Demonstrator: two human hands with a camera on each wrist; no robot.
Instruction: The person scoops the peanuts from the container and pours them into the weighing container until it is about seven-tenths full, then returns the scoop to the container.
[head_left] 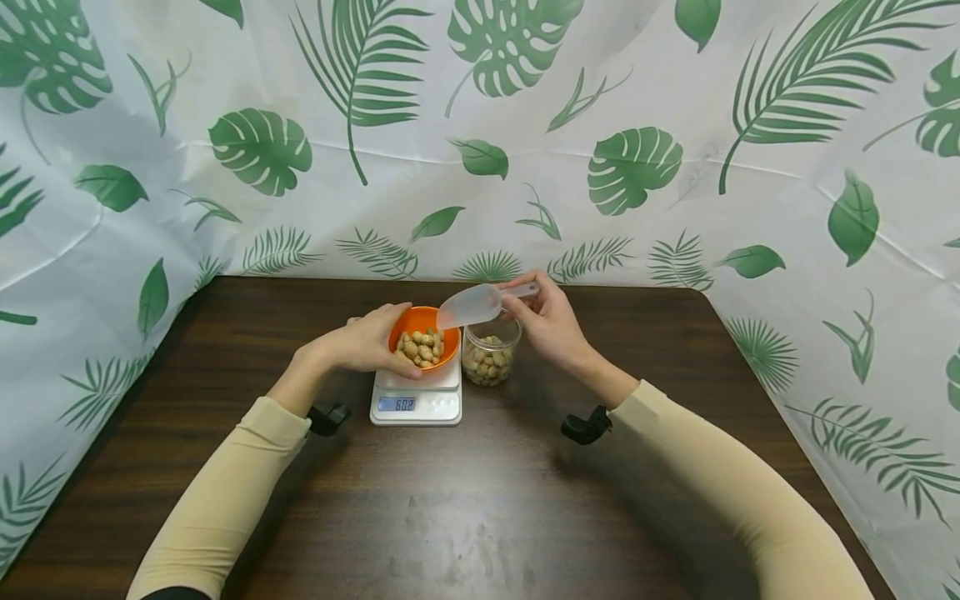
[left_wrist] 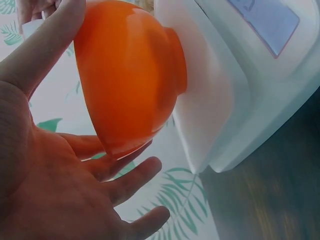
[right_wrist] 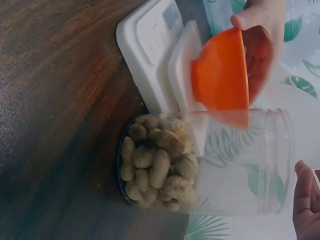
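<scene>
An orange bowl (head_left: 450, 354) of unshelled peanuts (head_left: 422, 347) sits on a white digital kitchen scale (head_left: 427, 410). My left hand (head_left: 365, 340) holds the bowl, its thumb and index finger at opposite sides of the rim, the other fingers spread apart. My right hand (head_left: 553, 327) pinches the handle of a translucent scoop (head_left: 471, 306), whose head hangs over the gap between the bowl's right rim and a clear jar (head_left: 513, 333). No peanuts can be made out in the scoop. More peanuts (right_wrist: 160, 165) fill the lower part of the open jar, which stands upright beside the scale.
A dark wooden table (head_left: 480, 500) lies under everything. Behind it hangs a white leaf-print cloth (head_left: 525, 208). The scale's display (head_left: 397, 404) is lit, reading about 60. Black wrist cameras (head_left: 587, 426) hang below both wrists.
</scene>
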